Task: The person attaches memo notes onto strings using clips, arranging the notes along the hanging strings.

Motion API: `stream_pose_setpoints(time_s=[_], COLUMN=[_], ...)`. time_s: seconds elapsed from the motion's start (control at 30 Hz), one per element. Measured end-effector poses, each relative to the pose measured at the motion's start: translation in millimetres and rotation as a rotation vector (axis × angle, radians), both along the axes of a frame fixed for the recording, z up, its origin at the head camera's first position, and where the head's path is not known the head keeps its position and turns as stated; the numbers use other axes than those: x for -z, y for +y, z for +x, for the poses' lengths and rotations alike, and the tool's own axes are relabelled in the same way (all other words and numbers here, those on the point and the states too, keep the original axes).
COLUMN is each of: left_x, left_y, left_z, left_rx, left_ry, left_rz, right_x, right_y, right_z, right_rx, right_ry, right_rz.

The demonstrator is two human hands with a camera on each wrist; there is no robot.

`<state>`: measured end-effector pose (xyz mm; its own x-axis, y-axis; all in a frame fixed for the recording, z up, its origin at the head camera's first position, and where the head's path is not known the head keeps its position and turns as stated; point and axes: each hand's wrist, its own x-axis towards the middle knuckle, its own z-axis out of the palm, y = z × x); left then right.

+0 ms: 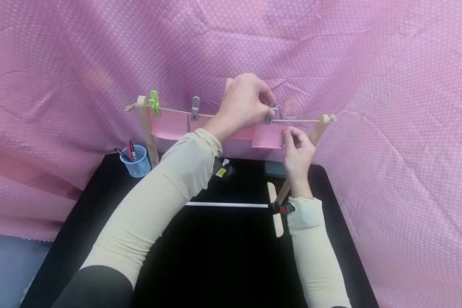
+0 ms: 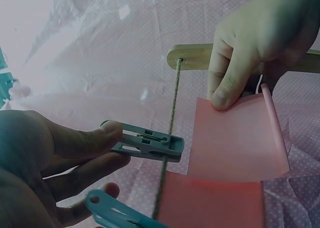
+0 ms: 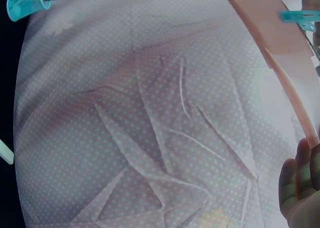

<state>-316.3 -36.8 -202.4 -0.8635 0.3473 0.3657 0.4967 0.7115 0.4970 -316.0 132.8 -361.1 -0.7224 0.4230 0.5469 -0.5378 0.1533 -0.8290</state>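
Observation:
Above the table my left hand (image 1: 244, 100) pinches a grey clothespin (image 2: 150, 140) between thumb and fingers, with its tip on the rope (image 1: 300, 120). Beside it, my right hand (image 1: 299, 154) grips a pink paper sheet (image 1: 267, 139) at its edge. In the left wrist view that sheet hangs just below the rope, its far edge curled. Another pink sheet (image 2: 215, 200) lies along the rope next to it, near a second grey clothespin (image 2: 117, 210). Fingers of my right hand (image 3: 302, 188) show at the edge of the right wrist view.
Wooden posts (image 1: 148, 132) carry the rope at both ends. A green clothespin (image 1: 154, 102) and a grey one (image 1: 195, 108) hold pink sheets on the left. A blue cup (image 1: 138, 163) with pens stands at the back left. A white rod (image 1: 231, 205) crosses the black table (image 1: 223, 256).

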Motion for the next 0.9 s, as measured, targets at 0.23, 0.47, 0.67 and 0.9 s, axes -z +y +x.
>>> stream_pose_setpoints(time_s=[0.23, 0.47, 0.67, 0.9], left_x=[0.0, 0.4, 1.2, 2.5], left_y=[3.0, 7.4, 8.7, 9.6], left_z=[2.0, 3.4, 4.8, 7.1], left_rx=[-0.007, -0.006, -0.011, -0.022], left_ry=[-0.001, -0.002, -0.007, -0.013], left_rz=[-0.006, -0.009, -0.002, -0.007], right_x=[-0.7, -2.9, -4.8, -6.9], right_y=[5.0, 8.6, 10.6, 11.7], right_z=[-0.5, 2.1, 3.2, 3.6], right_rx=[0.0, 0.004, -0.015, -0.03], right_ry=[0.007, 0.019, 0.039, 0.03], right_rz=[0.008, -0.004, 0.002, -0.011])
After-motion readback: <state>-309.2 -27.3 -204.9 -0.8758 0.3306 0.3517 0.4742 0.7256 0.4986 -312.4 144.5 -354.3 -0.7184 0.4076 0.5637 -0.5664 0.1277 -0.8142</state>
